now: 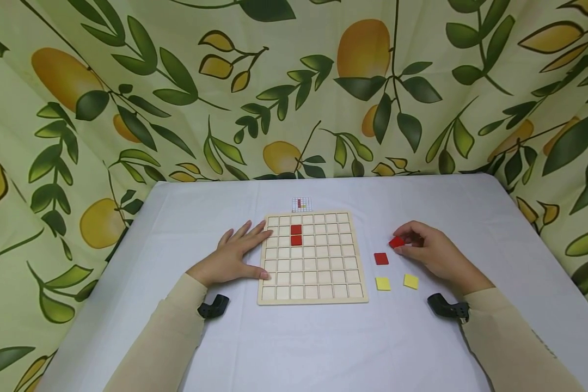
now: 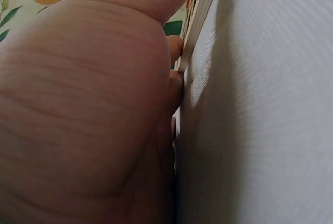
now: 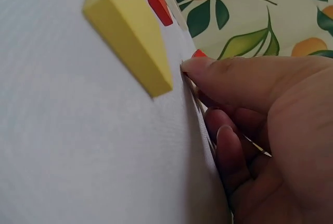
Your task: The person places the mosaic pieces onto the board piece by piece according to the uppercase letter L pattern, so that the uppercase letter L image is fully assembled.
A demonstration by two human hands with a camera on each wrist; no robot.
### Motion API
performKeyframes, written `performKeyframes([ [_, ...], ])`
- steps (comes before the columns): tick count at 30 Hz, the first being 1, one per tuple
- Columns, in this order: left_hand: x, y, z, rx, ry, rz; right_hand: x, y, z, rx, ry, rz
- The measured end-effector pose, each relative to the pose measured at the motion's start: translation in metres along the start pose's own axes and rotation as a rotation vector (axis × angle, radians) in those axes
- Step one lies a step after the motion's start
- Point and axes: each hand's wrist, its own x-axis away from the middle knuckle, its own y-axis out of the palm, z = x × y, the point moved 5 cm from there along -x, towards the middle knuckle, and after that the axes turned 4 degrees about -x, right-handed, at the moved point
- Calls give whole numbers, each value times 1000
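A wooden grid board lies on the white table, with two red square tiles in neighbouring cells of one column near its upper left. My left hand is spread at the board's left side, its thumb and a fingertip resting on the edge. To the right of the board, my right hand pinches a red tile between thumb and fingers, close over the cloth. In the right wrist view that tile peeks out beyond the thumb tip. Another red tile lies just left of this hand.
Two yellow square tiles, a left one and a right one, lie nearer the front, right of the board. Behind the board sits a small printed grid card with coloured squares. A patterned curtain hangs along the table's back edge.
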Motion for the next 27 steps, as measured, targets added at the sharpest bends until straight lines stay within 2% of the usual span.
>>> performKeyframes([
  [12, -1, 0, 0, -1, -2, -3, 1, -1, -10, -86, 11, 41],
  [27, 0, 0, 0, 3, -8, -6, 8, 6, -57, -255, -52, -17],
])
